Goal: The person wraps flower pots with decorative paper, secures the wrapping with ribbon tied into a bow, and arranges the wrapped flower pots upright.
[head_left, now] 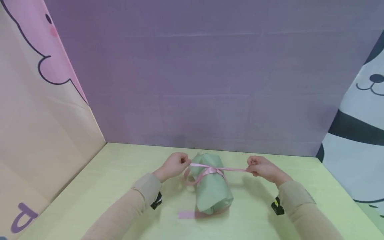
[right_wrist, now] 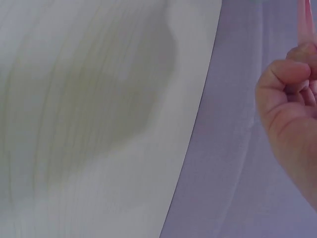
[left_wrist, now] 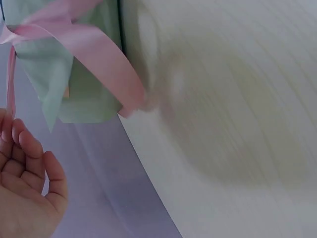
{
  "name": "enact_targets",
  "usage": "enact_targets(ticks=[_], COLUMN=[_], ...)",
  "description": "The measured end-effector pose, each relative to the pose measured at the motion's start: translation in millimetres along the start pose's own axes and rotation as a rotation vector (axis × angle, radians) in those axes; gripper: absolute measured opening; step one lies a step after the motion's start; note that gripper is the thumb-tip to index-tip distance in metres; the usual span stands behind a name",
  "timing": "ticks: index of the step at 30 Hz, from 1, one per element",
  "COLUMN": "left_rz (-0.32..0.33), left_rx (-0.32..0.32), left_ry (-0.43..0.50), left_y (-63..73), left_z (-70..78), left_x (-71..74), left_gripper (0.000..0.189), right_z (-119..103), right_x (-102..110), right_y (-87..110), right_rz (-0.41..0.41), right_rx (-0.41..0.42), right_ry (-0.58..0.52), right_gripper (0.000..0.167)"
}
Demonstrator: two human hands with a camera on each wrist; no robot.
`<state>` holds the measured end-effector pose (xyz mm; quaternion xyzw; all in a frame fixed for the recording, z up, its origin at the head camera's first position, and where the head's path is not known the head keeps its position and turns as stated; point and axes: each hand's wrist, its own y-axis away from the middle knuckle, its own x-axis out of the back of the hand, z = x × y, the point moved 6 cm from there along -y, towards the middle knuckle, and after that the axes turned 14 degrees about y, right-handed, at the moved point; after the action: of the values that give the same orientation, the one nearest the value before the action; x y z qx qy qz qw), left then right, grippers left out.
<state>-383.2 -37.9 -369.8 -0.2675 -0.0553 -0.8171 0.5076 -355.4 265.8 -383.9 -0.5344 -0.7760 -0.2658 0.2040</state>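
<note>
A bundle wrapped in pale green paper (head_left: 212,195) lies on the table, with a pink ribbon (head_left: 211,170) tied around its upper part. To its left, my left hand (head_left: 176,164) pinches one stretch of the ribbon. My right hand (head_left: 262,168) pinches another stretch on the right side. Between the two hands the ribbon runs nearly straight across the top of the bundle, meeting at a knot in the middle. A loose ribbon loop hangs at the bundle's left side; the left wrist view shows a ribbon tail (left_wrist: 106,69) there, over folded green paper (left_wrist: 91,101).
On the pale yellow tabletop (head_left: 120,186), a flat pink strip (head_left: 186,215) shows by the bundle's near end. A purple backdrop (head_left: 204,83) stands behind the table. Printed panels flank it, a panda panel (head_left: 354,166) at right and a beige one (head_left: 45,133) at left.
</note>
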Motion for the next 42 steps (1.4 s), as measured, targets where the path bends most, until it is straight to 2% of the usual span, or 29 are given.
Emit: enact_targets(ticks=[7,11,15,19,21,26,30,35,37,42], left_rz=[0.038,0.061,0.121,0.193,0.202,0.188,0.174,0.141,0.11,0.006], left_rx=[-0.001,-0.004,0.02,0.043,0.047,0.068,0.077,0.05,0.037,0.054], left_ry=[-0.033,-0.051,-0.031,0.044,0.078,0.128,0.151,0.136,0.113,0.072], left_y=[-2.8,-3.7,-4.9,-3.3,-1.5,4.7,10.5,17.2,18.7,20.9], left_z=[-2.4,-3.8,-6.0,-2.0,1.2,3.8,7.0,12.7,12.9,7.3], left_x=[4.3,4.5,4.2,6.8,7.3,1.0,-3.2,-3.2,-4.1,-8.4], left_gripper=[0.033,0.033,0.029,0.028,0.027,0.026,0.026,0.025,0.025,0.024], right_z=[-1.1,0.7,-1.1,-8.8,-12.0,-11.7,-8.8,-6.0,-5.7,-4.2], right_x=[1.9,1.6,2.7,7.8,13.2,23.2,22.7,21.4,21.7,22.4], right_y=[2.3,0.5,-4.6,-13.8,-18.5,-27.8,-32.2,-35.9,-35.8,-33.9], right_rz=[-0.027,-0.025,0.025,0.106,0.151,0.257,0.31,0.348,0.364,0.384], right_rx=[0.027,0.013,-0.028,-0.04,-0.039,-0.054,-0.069,-0.087,-0.086,-0.09], right_ry=[0.013,0.023,0.076,0.107,0.089,0.027,0.003,-0.016,-0.003,0.073], right_gripper=[0.02,0.021,0.017,0.01,0.008,0.009,0.012,0.009,0.008,0.007])
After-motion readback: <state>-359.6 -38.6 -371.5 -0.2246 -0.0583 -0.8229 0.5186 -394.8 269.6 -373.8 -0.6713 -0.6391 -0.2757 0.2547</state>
